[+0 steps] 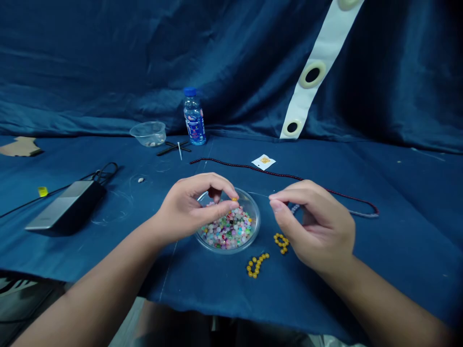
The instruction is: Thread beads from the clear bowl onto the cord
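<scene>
Over a clear round bowl [257, 226] of mixed coloured beads [231, 229], my left hand [197, 205] pinches a small orange bead [235, 198] between thumb and forefinger. My right hand [318, 224], to the right of the bowl, pinches a thin clear thread [258, 193] that reaches left toward the bead. A long strand of dark red beads [246, 166] curves across the table behind my hands. It turns into pale beads [363, 215] that run back behind my right hand. Two short groups of yellow beads [255, 265] lie in front of the bowl and by my right wrist.
At the back stand a blue-capped bottle [194, 118] and a second clear bowl [148, 134], near black crossed sticks [173, 148]. A small white packet [264, 162] lies behind the strand. On the left are a grey box-shaped device [61, 207] with a cable and a cardboard piece [20, 146].
</scene>
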